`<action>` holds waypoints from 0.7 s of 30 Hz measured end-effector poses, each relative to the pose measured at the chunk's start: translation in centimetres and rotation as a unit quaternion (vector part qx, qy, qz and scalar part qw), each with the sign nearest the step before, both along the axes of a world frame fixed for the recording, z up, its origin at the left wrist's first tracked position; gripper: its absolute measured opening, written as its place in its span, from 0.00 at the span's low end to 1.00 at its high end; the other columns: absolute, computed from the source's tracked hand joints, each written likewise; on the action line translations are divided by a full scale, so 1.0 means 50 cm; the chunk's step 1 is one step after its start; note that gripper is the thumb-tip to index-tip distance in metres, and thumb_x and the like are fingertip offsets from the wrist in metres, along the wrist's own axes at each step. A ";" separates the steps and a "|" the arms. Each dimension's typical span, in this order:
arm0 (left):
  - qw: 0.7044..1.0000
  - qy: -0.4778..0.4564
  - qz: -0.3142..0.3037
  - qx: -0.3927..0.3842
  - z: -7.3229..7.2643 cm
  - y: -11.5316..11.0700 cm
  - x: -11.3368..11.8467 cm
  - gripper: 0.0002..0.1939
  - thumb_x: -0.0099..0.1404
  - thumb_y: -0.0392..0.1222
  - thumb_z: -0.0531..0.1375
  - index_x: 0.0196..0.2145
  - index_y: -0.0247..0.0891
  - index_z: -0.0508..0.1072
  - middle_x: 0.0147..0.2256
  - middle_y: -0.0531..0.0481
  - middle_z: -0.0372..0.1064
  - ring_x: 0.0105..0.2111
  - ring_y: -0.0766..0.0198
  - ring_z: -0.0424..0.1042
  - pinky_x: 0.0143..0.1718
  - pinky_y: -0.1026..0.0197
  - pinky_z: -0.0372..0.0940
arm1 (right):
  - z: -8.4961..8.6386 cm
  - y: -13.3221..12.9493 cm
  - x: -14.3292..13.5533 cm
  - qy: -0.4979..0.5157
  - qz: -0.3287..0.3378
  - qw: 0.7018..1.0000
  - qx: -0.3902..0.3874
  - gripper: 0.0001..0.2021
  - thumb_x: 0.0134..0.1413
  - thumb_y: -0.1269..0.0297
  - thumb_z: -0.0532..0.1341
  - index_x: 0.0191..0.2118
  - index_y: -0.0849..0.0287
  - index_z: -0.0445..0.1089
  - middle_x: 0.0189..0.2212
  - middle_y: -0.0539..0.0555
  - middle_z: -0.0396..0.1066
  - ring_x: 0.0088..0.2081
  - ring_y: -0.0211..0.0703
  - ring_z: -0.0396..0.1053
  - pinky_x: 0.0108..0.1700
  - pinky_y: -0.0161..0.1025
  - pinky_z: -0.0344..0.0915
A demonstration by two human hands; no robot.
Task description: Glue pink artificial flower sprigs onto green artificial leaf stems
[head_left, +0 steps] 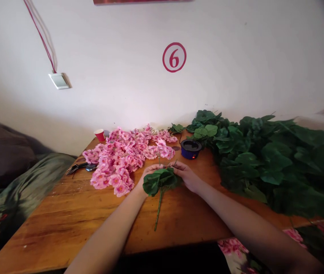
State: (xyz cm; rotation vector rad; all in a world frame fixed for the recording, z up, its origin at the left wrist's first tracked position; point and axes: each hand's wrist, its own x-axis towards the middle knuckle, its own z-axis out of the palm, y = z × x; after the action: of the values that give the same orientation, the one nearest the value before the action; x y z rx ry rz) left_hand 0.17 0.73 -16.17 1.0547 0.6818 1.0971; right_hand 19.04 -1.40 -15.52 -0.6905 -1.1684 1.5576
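Observation:
Over the middle of the table, an artificial leaf stem with round green leaves is held between my hands, its bare stalk pointing down toward me. My left hand closes on its left side, the fingers partly covered by the leaves. On the other side my right hand pinches the top right of the leaves. A pink artificial flower sprig rises just beyond my fingertips; whether it is joined to the leaf stem I cannot make out.
Pink artificial flowers are heaped at left, green leaves at right. A small blue heating pot with a red light stands between them. A red paper cup and black-handled pliers lie near the left edge of the wooden table.

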 end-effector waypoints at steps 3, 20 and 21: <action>1.000 0.008 0.005 -0.015 -0.002 -0.002 -0.003 0.15 0.49 0.44 0.71 0.33 0.34 0.77 0.34 0.45 0.78 0.34 0.57 0.75 0.44 0.54 0.68 | -0.004 0.004 0.001 0.008 -0.021 1.000 -0.006 0.19 0.39 0.54 0.76 0.36 0.56 0.75 0.34 0.49 0.75 0.34 0.38 0.71 0.40 0.35 0.66; 0.985 0.138 0.069 0.074 0.130 -0.072 -0.014 0.19 0.55 0.52 0.70 0.36 0.33 0.80 0.30 0.47 0.78 0.29 0.63 0.73 0.32 0.63 0.66 | 0.016 0.022 0.020 0.018 -0.157 0.987 0.015 0.19 0.40 0.52 0.76 0.31 0.58 0.71 0.26 0.47 0.70 0.27 0.36 0.65 0.31 0.33 0.61; 0.985 0.135 0.056 0.086 0.140 -0.083 -0.011 0.21 0.54 0.51 0.71 0.42 0.35 0.80 0.37 0.45 0.79 0.36 0.59 0.76 0.38 0.61 0.68 | 0.018 0.021 0.022 0.012 -0.155 0.988 0.019 0.18 0.41 0.52 0.75 0.32 0.57 0.71 0.26 0.48 0.71 0.27 0.36 0.66 0.30 0.33 0.61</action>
State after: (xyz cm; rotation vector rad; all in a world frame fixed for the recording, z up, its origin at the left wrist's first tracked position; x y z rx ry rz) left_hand -0.38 -3.40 -9.17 1.3430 0.8822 1.1363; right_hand 20.15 -0.35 -14.61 -0.7854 -1.0167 1.2758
